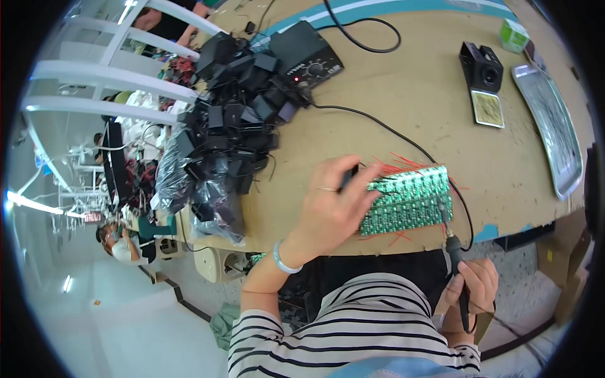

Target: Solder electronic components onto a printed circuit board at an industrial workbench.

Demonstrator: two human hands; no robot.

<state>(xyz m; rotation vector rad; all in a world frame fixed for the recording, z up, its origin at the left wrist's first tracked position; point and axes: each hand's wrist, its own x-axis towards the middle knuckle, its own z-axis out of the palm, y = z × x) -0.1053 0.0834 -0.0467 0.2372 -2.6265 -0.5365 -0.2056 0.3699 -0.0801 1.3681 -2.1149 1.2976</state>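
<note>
My right hand [476, 286] grips the dark handle of a soldering iron [455, 255], whose metal tip reaches over the right part of a green circuit board panel [403, 205]. The panel lies on the table in front of me, with rows of small solder points and thin red wires [403, 165] sticking out along its far and near edges. At the panel's left end, my left hand [334, 205] has its fingers curled round a small black box-shaped part [348, 177]. Its fingertips reach over the board's left edge and hide that corner. Thin dark leads run from there across the board.
A pile of black box-shaped parts with cables [236, 113] covers the table's left side. Behind it stands a black soldering station [307, 57], its cord [384, 126] looping around the board. At right are an iron stand with sponge [485, 79], a metal tray [551, 129] and a green-white box [514, 36].
</note>
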